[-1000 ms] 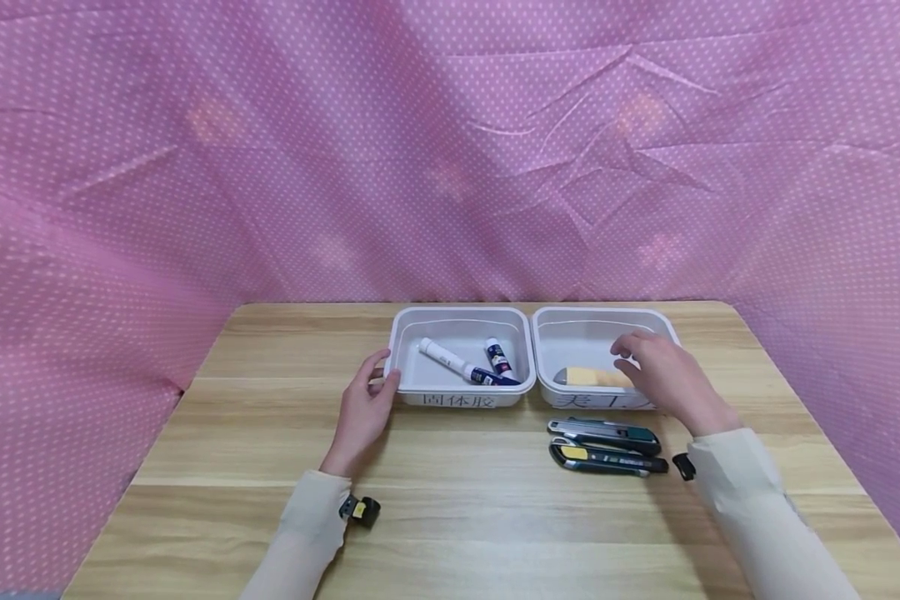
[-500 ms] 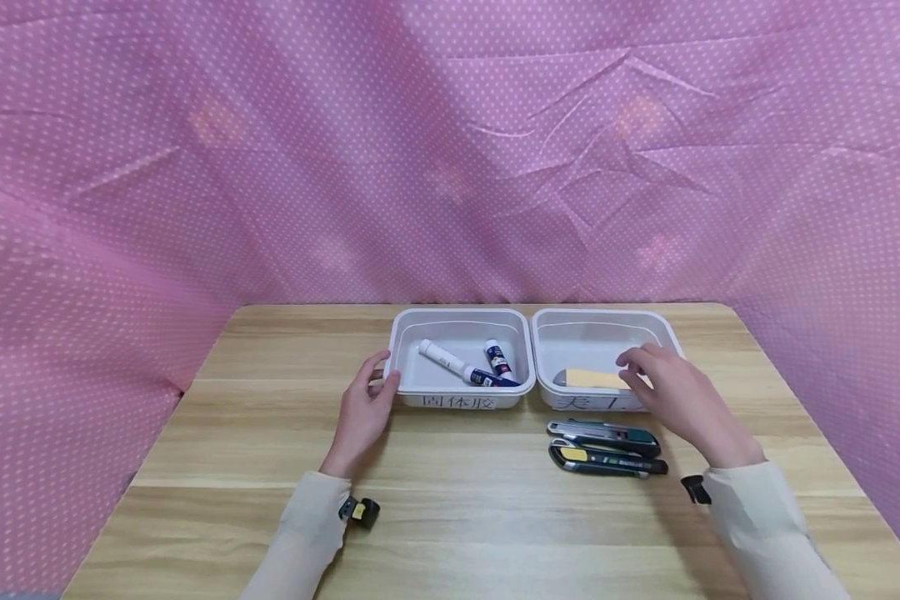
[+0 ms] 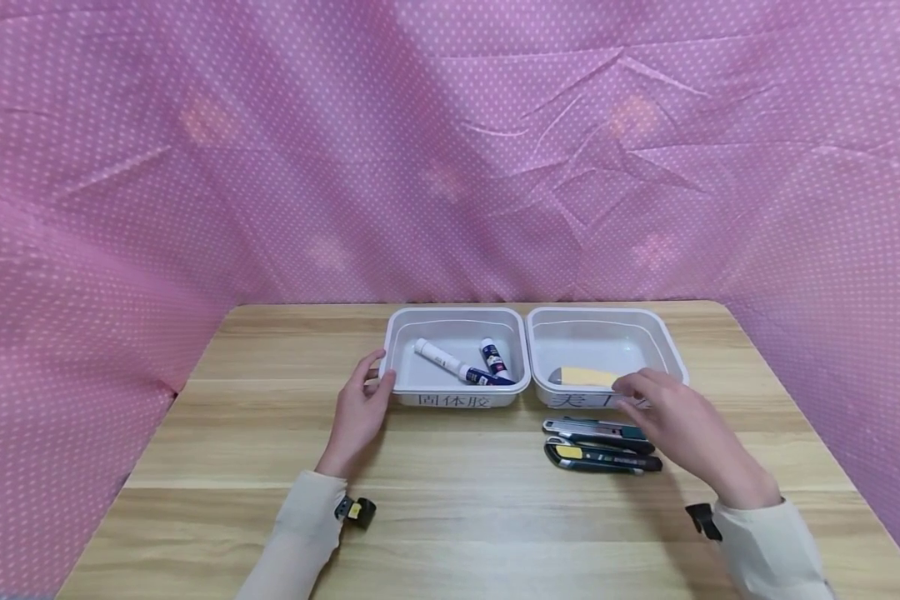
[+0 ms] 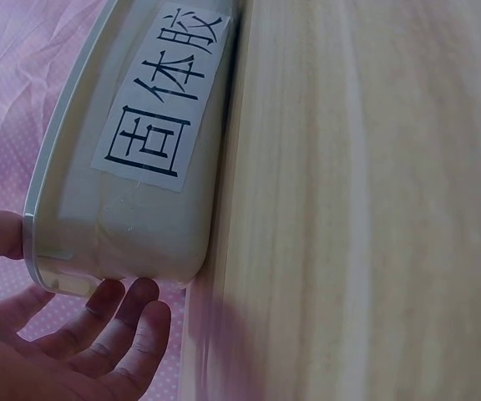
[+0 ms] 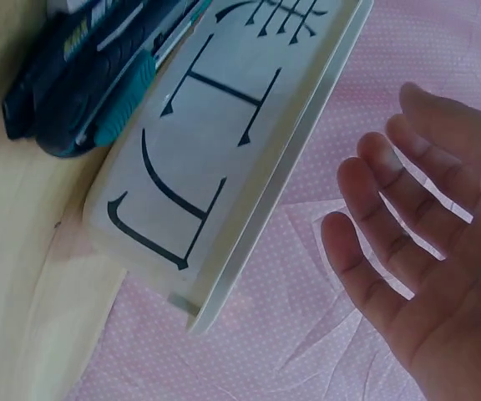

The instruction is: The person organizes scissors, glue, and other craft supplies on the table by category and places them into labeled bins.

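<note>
My left hand (image 3: 360, 412) holds the left end of a white plastic box (image 4: 140, 225), thumb at the rim and fingertips against its side. Inside that box lie a long white glue stick (image 3: 438, 357), a short navy one (image 3: 492, 354) and a navy piece partly behind the front rim. Over the front right corner of a second white box (image 3: 600, 329) hovers my right hand (image 3: 678, 421), fingers loosely bent with nothing between them. A yellow-handled utility knife (image 3: 585, 377) lies in this second box. Two dark utility knives, one with a green slider (image 3: 600, 432) and one with a yellow slider (image 3: 600, 457), lie before it.
The boxes stand side by side near the back of a wooden table (image 3: 450, 517). Paper labels with Chinese characters are on their front walls, one a glue label (image 4: 169, 92). A pink dotted cloth (image 3: 450, 150) hangs behind and along both sides.
My right hand has drawn back from inside the right box toward its front rim and down toward me. The yellow knife stays in the box. My left hand keeps its hold.
</note>
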Available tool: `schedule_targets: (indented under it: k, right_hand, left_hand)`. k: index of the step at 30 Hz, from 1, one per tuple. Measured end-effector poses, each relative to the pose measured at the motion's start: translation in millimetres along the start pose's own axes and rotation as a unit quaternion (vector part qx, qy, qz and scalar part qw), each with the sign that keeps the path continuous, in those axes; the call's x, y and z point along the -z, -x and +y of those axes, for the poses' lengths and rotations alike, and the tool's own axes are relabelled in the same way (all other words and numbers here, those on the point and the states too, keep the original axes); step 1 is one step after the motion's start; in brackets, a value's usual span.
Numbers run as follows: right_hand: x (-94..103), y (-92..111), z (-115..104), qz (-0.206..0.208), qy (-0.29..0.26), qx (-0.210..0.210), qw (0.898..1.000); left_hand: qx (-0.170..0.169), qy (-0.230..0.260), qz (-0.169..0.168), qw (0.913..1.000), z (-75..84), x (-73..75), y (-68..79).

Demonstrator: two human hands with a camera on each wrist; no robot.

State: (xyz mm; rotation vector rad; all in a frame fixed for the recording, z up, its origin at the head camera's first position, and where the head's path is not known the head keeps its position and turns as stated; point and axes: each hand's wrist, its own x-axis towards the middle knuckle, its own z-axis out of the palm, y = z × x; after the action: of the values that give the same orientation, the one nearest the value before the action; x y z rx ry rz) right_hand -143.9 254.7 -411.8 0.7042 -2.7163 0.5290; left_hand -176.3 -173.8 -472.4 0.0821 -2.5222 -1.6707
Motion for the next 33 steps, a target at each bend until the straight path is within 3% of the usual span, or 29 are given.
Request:
schedule_targets:
  k: [9,20,33]
  right_hand:
    - [-13.4,17.6,-0.7,-0.019,-0.017,-0.010,1.000]
    - [-36.0,37.3,7.8,-0.087,-0.049,-0.029,0.995]
    - [-41.7,42.1,-1.1,-0.110,-0.030,-0.033,0.993]
  left_hand:
    - [-0.002,0.005,0.004,1.0000,-1.4,-1.1,-1.8]
    - [-0.002,0.005,0.007,1.0000,-1.9,-1.2,-2.3]
    - [-0.007,0.010,0.014,0.9998,-0.9,-1.0,-0.7]
